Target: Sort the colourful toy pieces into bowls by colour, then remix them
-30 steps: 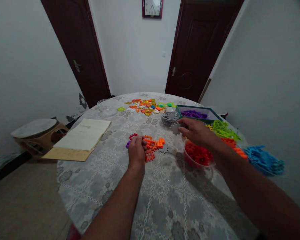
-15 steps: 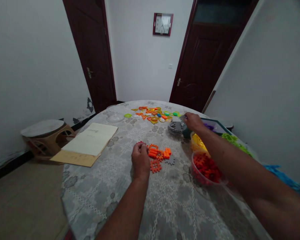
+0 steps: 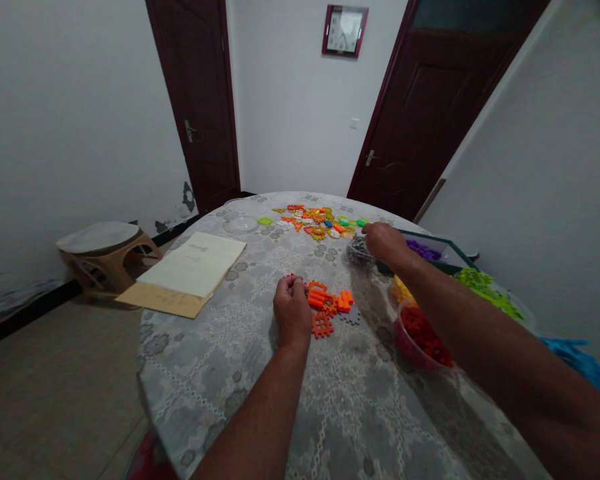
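The orange pieces (image 3: 318,298) lie on the patterned tablecloth (image 3: 350,393) in front of me, some flat and toothed, some rolled up like little tubes, with a flat grey piece (image 3: 351,317) touching their right edge. My left hand (image 3: 293,310) is just beside the left edge of the orange pieces, fingers curled in; I can't tell whether they pinch anything. A bit of red piece (image 3: 291,275) peeks out past my knuckles. My right hand (image 3: 384,241) is beyond the orange pieces and to their right, at a clear bowl of grey pieces (image 3: 358,245), thumb and fingers drawn together, though I can't tell if there's a piece between them. Right of the orange pieces, partly under my forearm, are yellow pieces (image 3: 401,291) and a tub of red pieces (image 3: 405,348), then light green pieces (image 3: 491,293) and blue pieces (image 3: 583,360) farther out. Beyond the orange pieces to the right sits a box (image 3: 461,259) with purple pieces (image 3: 425,251) in it; straight beyond them is a mixed pile (image 3: 316,219). Well to their left lie white paper (image 3: 195,263) and a tan sheet (image 3: 167,300).
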`<state>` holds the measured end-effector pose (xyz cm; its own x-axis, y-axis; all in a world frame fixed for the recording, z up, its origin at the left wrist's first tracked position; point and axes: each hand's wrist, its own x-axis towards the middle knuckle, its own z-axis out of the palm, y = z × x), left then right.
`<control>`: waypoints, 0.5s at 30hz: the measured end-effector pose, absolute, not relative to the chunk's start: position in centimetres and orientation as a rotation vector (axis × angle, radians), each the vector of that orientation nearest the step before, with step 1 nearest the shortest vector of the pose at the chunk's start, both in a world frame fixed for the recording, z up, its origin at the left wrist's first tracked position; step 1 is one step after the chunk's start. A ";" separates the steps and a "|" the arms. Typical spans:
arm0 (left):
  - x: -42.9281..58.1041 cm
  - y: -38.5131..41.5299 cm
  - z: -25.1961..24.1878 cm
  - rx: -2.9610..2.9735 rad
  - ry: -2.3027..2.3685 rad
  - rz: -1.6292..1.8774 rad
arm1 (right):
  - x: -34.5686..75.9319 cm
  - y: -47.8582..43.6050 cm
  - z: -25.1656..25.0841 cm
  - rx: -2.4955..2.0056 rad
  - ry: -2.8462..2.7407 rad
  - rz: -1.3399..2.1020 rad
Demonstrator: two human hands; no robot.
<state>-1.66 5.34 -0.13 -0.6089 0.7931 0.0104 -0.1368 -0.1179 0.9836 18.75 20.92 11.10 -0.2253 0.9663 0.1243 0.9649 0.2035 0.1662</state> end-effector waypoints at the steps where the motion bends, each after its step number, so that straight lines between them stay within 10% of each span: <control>1: -1.6 5.3 -0.1 0.752 1.498 1.795 | 18.2 20.0 11.0 1.874 2.444 0.281; 15: -1.9 5.9 -0.9 0.774 1.521 1.801 | 13.8 11.6 7.0 1.339 2.434 -0.162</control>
<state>-1.87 5.87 -0.89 -0.6156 0.7875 0.0290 -0.1030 -0.1169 0.9878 13.80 11.55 7.04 -0.4880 0.7945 -0.3615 0.8354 0.5451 0.0704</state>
